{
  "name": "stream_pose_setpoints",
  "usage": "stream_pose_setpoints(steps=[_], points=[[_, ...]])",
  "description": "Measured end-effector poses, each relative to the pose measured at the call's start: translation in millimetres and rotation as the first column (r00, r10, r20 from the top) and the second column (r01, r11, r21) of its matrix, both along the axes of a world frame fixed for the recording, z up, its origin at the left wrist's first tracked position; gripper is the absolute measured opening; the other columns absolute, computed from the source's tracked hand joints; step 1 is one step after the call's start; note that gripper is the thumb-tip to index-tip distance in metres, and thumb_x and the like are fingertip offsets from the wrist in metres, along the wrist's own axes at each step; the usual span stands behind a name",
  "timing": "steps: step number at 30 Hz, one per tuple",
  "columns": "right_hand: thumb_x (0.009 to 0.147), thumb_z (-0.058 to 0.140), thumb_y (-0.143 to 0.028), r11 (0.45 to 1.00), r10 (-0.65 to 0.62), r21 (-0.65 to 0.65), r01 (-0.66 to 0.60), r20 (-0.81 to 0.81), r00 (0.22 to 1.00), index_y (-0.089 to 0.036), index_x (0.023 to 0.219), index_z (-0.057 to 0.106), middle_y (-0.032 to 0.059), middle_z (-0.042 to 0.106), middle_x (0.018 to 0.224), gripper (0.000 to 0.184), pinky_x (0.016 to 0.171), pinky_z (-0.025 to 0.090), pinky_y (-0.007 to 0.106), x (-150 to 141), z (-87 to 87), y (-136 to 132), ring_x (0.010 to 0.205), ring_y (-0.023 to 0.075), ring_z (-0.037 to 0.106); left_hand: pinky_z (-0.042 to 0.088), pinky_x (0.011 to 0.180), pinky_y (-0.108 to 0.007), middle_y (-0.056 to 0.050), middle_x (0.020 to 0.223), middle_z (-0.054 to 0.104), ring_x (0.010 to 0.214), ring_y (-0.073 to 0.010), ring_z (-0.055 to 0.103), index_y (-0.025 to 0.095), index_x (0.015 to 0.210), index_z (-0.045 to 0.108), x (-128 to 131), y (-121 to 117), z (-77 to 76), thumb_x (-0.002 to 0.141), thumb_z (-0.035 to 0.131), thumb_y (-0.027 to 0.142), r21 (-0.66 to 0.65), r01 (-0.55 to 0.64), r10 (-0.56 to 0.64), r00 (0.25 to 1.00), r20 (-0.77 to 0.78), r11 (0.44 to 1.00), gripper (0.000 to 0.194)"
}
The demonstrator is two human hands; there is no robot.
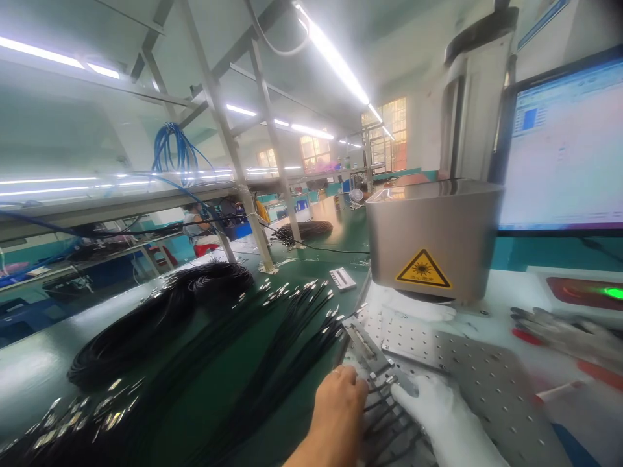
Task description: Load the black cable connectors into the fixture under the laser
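Observation:
My bare left hand (341, 399) rests, fingers curled, on a row of black cables with metal plug ends (384, 405) laid in a metal fixture (363, 344). My right hand (438, 415), in a white glove, lies palm down on the same cable ends, fingers pointing left toward the fixture. The fixture sits on a perforated metal plate (467, 366) beneath a steel laser head (433, 237) that bears a yellow warning triangle. Whether either hand grips a cable is hidden by the fingers.
Long bundles of black cables (272, 350) fan over the green bench, with coils (160, 311) at the left. A monitor (564, 143) stands at the right, red-handled pliers (549, 327) and a lit green button (614, 293) below it. Rack posts (253, 220) rise behind.

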State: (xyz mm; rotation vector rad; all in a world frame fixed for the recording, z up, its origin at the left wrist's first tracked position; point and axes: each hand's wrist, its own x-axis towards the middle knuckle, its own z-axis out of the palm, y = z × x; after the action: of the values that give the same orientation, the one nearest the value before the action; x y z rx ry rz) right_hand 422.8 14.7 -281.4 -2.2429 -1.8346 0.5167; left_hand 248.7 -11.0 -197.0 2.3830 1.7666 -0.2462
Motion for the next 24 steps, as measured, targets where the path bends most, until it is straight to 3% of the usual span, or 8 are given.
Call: stream_pose_setpoints(steps=[6, 9, 14, 18, 21, 24], points=[[0.091, 0.038, -0.055, 0.975, 0.095, 0.203, -0.09, -0.012, 0.995, -0.031, 0.11, 0.072, 0.0072, 0.067, 0.089, 0.046, 0.067, 0.05, 0.023, 10, -6.5, -5, 0.076, 0.0158, 0.064, 0.048, 0.094, -0.039, -0.013, 0.11, 0.061, 0.111, -0.0277, 0.056, 0.014, 0.098, 0.066, 6, 0, 12.7, 0.082, 0.044, 0.006, -0.032, -0.004, 0.003, 1.0, -0.025, 0.999, 0.028], [0.094, 0.034, -0.055, 0.965, 0.149, 0.226, -0.132, -0.061, 0.987, -0.032, 0.118, 0.07, 0.0084, 0.067, 0.094, 0.049, 0.078, 0.053, 0.028, 14, -1.9, -9, 0.082, 0.0178, 0.065, 0.049, 0.096, -0.04, -0.013, 0.113, 0.06, 0.111, -0.0288, 0.056, 0.013, 0.098, 0.066, 7, 2, 10.7, 0.077, 0.052, 0.007, -0.033, 0.022, -0.023, 0.999, -0.034, 0.999, 0.027], [0.096, 0.035, -0.041, 0.934, 0.278, 0.271, -0.233, -0.142, 0.95, -0.033, 0.109, 0.073, 0.0027, 0.068, 0.101, 0.041, 0.099, 0.049, 0.026, 10, 2.2, -12, 0.101, 0.0147, 0.063, 0.051, 0.098, -0.041, -0.012, 0.113, 0.061, 0.111, -0.0276, 0.057, 0.012, 0.101, 0.065, 3, 6, -1.9, 0.078, 0.05, 0.006, 0.017, 0.008, -0.008, 1.0, 0.007, 1.0, 0.028], [0.094, 0.038, -0.047, 0.96, 0.204, 0.227, -0.162, -0.176, 0.963, -0.033, 0.115, 0.071, 0.0019, 0.069, 0.099, 0.041, 0.085, 0.054, 0.025, 8, 4.5, -13, 0.092, 0.0149, 0.065, 0.051, 0.098, -0.041, -0.011, 0.116, 0.062, 0.115, -0.027, 0.057, 0.016, 0.112, 0.064, 3, 6, -1.2, 0.086, 0.038, 0.008, -0.043, -0.024, 0.026, 0.998, 0.055, 0.999, 0.038], [0.091, 0.042, -0.054, 0.969, 0.159, 0.21, -0.129, -0.133, 0.978, -0.035, 0.111, 0.072, 0.0019, 0.069, 0.096, 0.041, 0.074, 0.054, 0.023, 9, 8.2, -15, 0.084, 0.0149, 0.066, 0.052, 0.096, -0.044, -0.01, 0.119, 0.061, 0.114, -0.0298, 0.058, 0.023, 0.124, 0.06, 6, 5, 3.3, 0.084, 0.051, 0.017, -0.123, 0.064, -0.054, 0.995, 0.082, 0.99, 0.042], [0.091, 0.04, -0.058, 0.975, 0.138, 0.192, -0.115, -0.11, 0.984, -0.034, 0.109, 0.073, 0.0031, 0.069, 0.094, 0.044, 0.071, 0.053, 0.022, 12, 13.3, -16, 0.083, 0.015, 0.066, 0.05, 0.099, -0.046, -0.014, 0.125, 0.057, 0.118, -0.0336, 0.055, 0.022, 0.134, 0.055, 9, 7, 1.5, 0.082, 0.056, 0.022, -0.168, 0.136, -0.128, 0.99, 0.061, 0.976, 0.051]])
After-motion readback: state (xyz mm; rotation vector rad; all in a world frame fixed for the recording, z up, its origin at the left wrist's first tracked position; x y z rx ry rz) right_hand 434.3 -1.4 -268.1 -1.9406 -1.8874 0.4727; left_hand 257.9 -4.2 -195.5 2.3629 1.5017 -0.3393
